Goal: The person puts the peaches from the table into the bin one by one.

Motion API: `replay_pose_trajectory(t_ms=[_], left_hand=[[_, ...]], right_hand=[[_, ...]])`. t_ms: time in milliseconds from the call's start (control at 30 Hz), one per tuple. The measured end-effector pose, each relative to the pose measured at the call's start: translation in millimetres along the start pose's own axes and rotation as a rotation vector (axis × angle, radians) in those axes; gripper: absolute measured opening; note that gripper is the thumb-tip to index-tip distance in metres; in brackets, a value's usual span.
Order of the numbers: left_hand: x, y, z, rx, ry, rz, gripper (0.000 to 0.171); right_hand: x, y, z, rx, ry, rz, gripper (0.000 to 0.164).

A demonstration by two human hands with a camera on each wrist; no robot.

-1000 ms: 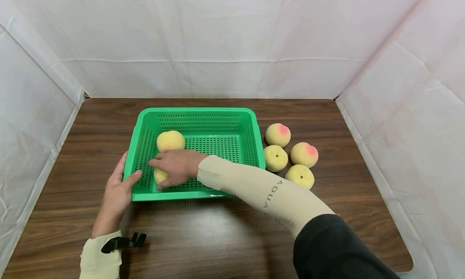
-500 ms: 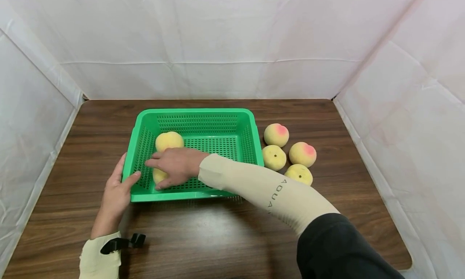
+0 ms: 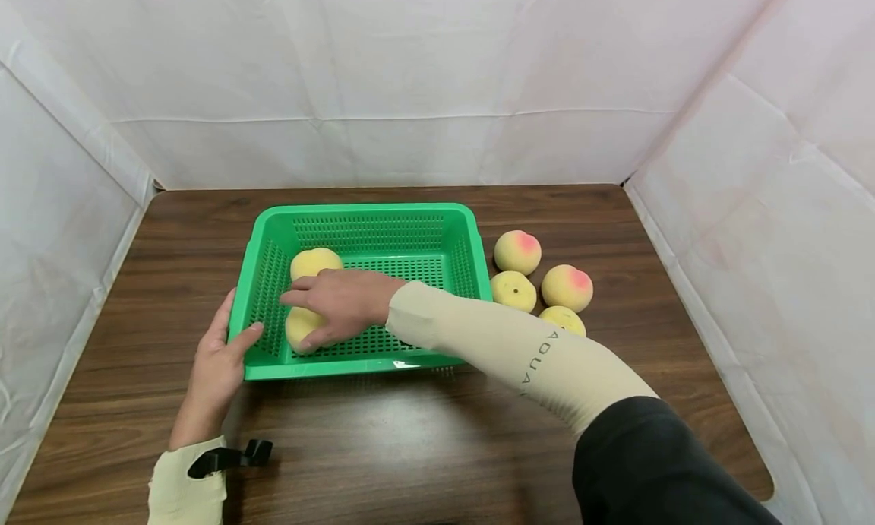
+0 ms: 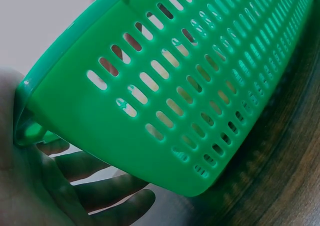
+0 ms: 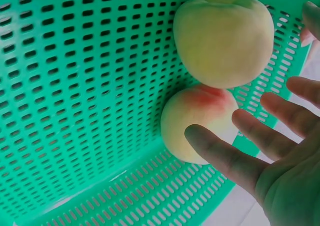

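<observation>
A green perforated plastic basket (image 3: 362, 368) stands on the table. My left hand (image 3: 215, 369) grips its left end, thumb over the rim and fingers along the outside, as the left wrist view shows with the basket wall (image 4: 100, 131). Inside, at the left, lie two pale yellow peaches, one farther back (image 3: 316, 261) and one nearer (image 3: 299, 327). Over them reaches my right hand (image 3: 345, 301), partly covering both in the head view. The right wrist view shows its fingers (image 5: 270, 136) spread and loose beside the two peaches (image 5: 225, 40), holding nothing.
Several more peaches (image 3: 567, 288) with pink blushes or dark stem dots lie on the brown wooden table (image 3: 396, 441), right of the basket. My right forearm crosses the basket's front right corner. White sheeting (image 3: 410, 69) walls in the back and both sides.
My right hand has lifted back slightly to the right, uncovering more of the nearer peach. The left hand keeps its hold on the basket.
</observation>
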State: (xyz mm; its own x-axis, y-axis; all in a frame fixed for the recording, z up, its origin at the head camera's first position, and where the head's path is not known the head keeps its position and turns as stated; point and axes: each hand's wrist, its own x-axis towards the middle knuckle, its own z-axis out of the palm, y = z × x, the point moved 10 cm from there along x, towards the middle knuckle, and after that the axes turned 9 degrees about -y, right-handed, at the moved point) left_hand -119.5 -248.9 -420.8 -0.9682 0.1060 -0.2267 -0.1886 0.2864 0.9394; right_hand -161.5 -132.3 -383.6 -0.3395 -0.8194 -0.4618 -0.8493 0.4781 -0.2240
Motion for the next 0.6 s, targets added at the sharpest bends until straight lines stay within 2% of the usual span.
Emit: replay_pose_trajectory(t_ms=[333,433,600], left_hand=[[3.0,-2.1,-2.7,-0.036,0.009,-0.005,0.061],[3.1,-3.0,-3.2,-0.032,0.012,-0.013,0.062],[2.8,-3.6,-3.2,-0.014,0.011,-0.017,0.062]], right_hand=[[-31,17,-6,-0.008,0.055,-0.014,0.069],[-41,25,-7,0.0,0.077,-0.001,0.068],[-59,41,-5,0.001,0.067,0.053,0.074]])
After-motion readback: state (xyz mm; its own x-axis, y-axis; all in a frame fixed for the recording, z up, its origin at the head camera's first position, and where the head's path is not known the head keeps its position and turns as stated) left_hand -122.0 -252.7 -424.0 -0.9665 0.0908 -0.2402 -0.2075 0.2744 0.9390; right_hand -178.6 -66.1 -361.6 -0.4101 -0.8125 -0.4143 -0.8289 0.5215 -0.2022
